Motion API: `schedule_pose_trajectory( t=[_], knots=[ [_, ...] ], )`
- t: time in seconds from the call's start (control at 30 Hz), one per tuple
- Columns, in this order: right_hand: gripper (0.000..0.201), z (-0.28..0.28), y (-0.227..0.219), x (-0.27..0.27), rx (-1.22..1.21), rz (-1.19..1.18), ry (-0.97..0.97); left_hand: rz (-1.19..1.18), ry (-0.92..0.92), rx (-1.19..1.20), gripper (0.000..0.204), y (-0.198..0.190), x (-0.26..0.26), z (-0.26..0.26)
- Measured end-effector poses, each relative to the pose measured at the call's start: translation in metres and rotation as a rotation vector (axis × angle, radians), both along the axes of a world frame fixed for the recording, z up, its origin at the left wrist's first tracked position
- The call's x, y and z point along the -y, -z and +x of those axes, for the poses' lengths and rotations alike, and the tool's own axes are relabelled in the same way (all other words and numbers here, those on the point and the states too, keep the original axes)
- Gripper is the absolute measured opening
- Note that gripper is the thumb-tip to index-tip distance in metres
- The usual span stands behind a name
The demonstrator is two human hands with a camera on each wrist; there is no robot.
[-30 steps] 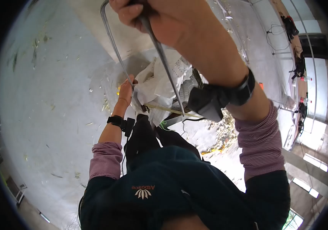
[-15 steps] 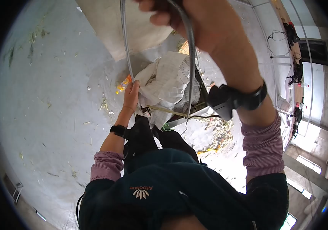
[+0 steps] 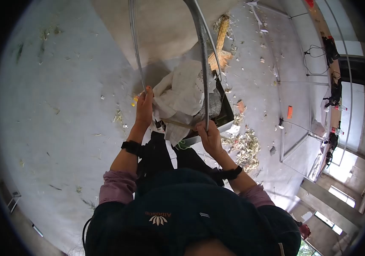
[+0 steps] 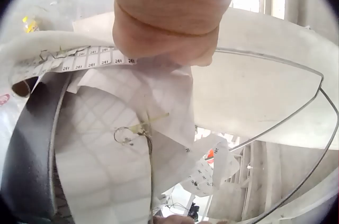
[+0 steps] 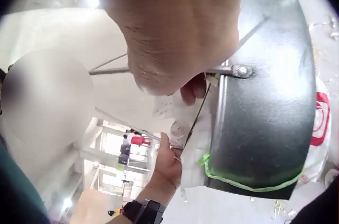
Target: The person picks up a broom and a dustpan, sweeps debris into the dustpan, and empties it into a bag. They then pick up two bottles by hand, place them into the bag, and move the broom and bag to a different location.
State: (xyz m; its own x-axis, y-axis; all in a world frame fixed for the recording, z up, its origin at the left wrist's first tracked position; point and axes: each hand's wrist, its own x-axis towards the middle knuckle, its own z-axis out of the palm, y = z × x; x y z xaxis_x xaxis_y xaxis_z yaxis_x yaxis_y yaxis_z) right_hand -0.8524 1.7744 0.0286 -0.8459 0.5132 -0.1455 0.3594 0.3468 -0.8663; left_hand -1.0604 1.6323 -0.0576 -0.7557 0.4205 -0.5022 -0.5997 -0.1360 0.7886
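Observation:
A black bin (image 5: pixel 265 91) full of crumpled white paper (image 3: pixel 182 87) stands just in front of my legs. Its tall looped metal handle (image 3: pixel 206 81) rises over the paper toward the camera. My left hand (image 3: pixel 144 109) grips the handle's left foot at the rim, over printed white sheets (image 4: pixel 100 150). On the right side, my right hand (image 3: pixel 210 138) holds the handle's lower end close to the rim, fingers curled. In the right wrist view a bolt fixes this end to the bin wall, and a green string (image 5: pixel 249 187) hangs along its edge.
A straw broom (image 3: pixel 221 59) lies beyond the bin. Shredded scraps (image 3: pixel 246 149) are piled on the floor to the right. A large pale board (image 3: pixel 157 30) stands ahead, and a yellow-labelled bottle (image 4: pixel 30 24) lies at the left. Metal framing (image 3: pixel 295 148) runs along the right.
My right hand has come down from the top of the handle to its lower right end. The left hand stays at the left foot. The broom has come into fuller view.

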Motion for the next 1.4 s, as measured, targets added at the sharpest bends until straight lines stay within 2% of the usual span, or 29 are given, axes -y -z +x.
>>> schedule_pose_trajectory(
  t=[0.03, 0.07, 0.1, 0.17, 0.2, 0.23, 0.27, 0.33, 0.37, 0.43, 0.47, 0.53, 0.57, 0.63, 0.67, 0.77, 0.8, 0.87, 0.9, 1.0, 1.03, 1.1, 1.17, 1.2, 1.3, 1.33, 1.37, 1.4],
  knots=[
    [0.010, -0.004, 0.006, -0.003, 0.001, -0.095, 0.026, -0.092, 0.019, -0.011, 0.032, -0.008, 0.002, 0.004],
    [0.009, -0.017, -0.003, -0.006, -0.104, -0.039, 0.084, -0.100, 0.018, -0.019, 0.032, -0.010, 0.002, 0.007],
    [0.009, -0.019, -0.006, -0.011, -0.111, -0.048, 0.083, -0.063, 0.021, -0.035, 0.031, -0.012, 0.001, 0.011],
    [0.032, -0.024, -0.016, -0.021, -0.006, -0.292, 0.285, -0.034, 0.029, -0.054, 0.031, -0.025, -0.002, 0.019],
    [0.034, -0.026, -0.025, -0.022, -0.054, -0.346, 0.329, 0.032, 0.100, -0.128, 0.029, -0.036, 0.000, 0.024],
    [0.034, -0.023, -0.023, -0.026, -0.059, -0.351, 0.333, 0.100, 0.171, -0.202, 0.029, -0.044, 0.001, 0.028],
    [0.029, -0.018, -0.020, -0.032, -0.059, -0.324, 0.284, 0.097, 0.175, -0.207, 0.029, -0.028, 0.005, 0.031],
    [0.025, -0.013, -0.020, -0.040, -0.022, -0.279, 0.217, 0.489, 0.139, 0.182, 0.035, 0.016, 0.022, 0.033],
    [0.025, -0.013, -0.024, -0.042, -0.024, -0.282, 0.219, 0.486, 0.142, 0.181, 0.035, 0.015, 0.026, 0.033],
    [0.024, -0.012, -0.028, -0.046, 0.019, -0.254, 0.165, 0.535, 0.128, 0.460, 0.037, 0.014, 0.032, 0.035],
    [0.024, -0.008, -0.025, -0.047, 0.018, -0.258, 0.172, 0.529, 0.133, 0.462, 0.037, 0.021, 0.029, 0.036],
    [0.021, 0.001, -0.017, -0.049, 0.041, -0.171, 0.090, 0.347, 0.229, 0.739, 0.040, 0.029, 0.020, 0.036],
    [0.021, 0.005, -0.013, -0.050, 0.043, -0.175, 0.097, 0.340, 0.233, 0.743, 0.040, 0.030, 0.012, 0.036],
    [0.018, 0.015, -0.008, -0.050, 0.053, -0.156, -0.013, -0.120, 0.605, 0.666, 0.042, 0.035, -0.009, 0.039],
    [0.017, 0.019, -0.005, -0.051, 0.050, -0.158, -0.027, -0.180, 0.749, 0.583, 0.043, 0.040, -0.009, 0.039],
    [0.018, 0.023, -0.008, -0.051, 0.020, -0.184, -0.016, -0.253, 0.825, 0.492, 0.040, 0.050, -0.006, 0.040],
    [0.018, 0.024, -0.008, -0.050, 0.018, -0.189, -0.004, -0.261, 0.835, 0.492, 0.040, 0.053, -0.005, 0.038],
    [0.018, 0.026, -0.009, -0.050, 0.027, -0.209, 0.015, -0.275, 0.862, 0.145, 0.036, 0.056, -0.006, 0.034],
    [0.018, 0.029, -0.009, -0.050, 0.022, -0.209, 0.022, -0.277, 0.869, 0.140, 0.036, 0.058, -0.006, 0.030],
    [0.017, 0.040, -0.014, -0.050, 0.058, -0.173, -0.034, -0.297, 0.842, -0.082, 0.031, 0.026, -0.017, 0.010],
    [0.016, 0.044, -0.016, -0.049, 0.069, -0.204, -0.062, -0.297, 0.845, -0.089, 0.031, 0.024, -0.020, 0.006],
    [0.016, 0.052, -0.024, -0.050, 0.073, -0.236, -0.085, -0.065, 0.402, 0.391, 0.030, 0.018, -0.026, -0.003],
    [0.015, 0.064, -0.042, -0.051, -0.057, -0.202, -0.284, -0.003, 0.407, 0.320, 0.034, 0.011, -0.023, -0.012],
    [0.015, 0.067, -0.047, -0.050, 0.007, -0.225, -0.333, 0.012, 0.382, 0.307, 0.033, -0.002, -0.022, -0.016],
    [0.015, 0.064, -0.042, -0.045, 0.031, -0.205, -0.374, 0.066, 0.358, 0.274, 0.033, -0.039, -0.023, -0.014],
    [0.015, 0.058, -0.039, -0.043, 0.016, -0.209, -0.343, 0.049, 0.484, 0.001, 0.032, -0.043, -0.021, -0.011],
    [0.014, 0.052, -0.037, -0.044, 0.113, -0.225, -0.342, 0.032, 0.604, -0.273, 0.032, -0.046, -0.020, -0.008],
    [0.011, 0.048, -0.037, -0.041, 0.067, -0.247, -0.314, 0.033, 0.606, -0.277, 0.032, -0.046, -0.017, -0.006]
  ],
)
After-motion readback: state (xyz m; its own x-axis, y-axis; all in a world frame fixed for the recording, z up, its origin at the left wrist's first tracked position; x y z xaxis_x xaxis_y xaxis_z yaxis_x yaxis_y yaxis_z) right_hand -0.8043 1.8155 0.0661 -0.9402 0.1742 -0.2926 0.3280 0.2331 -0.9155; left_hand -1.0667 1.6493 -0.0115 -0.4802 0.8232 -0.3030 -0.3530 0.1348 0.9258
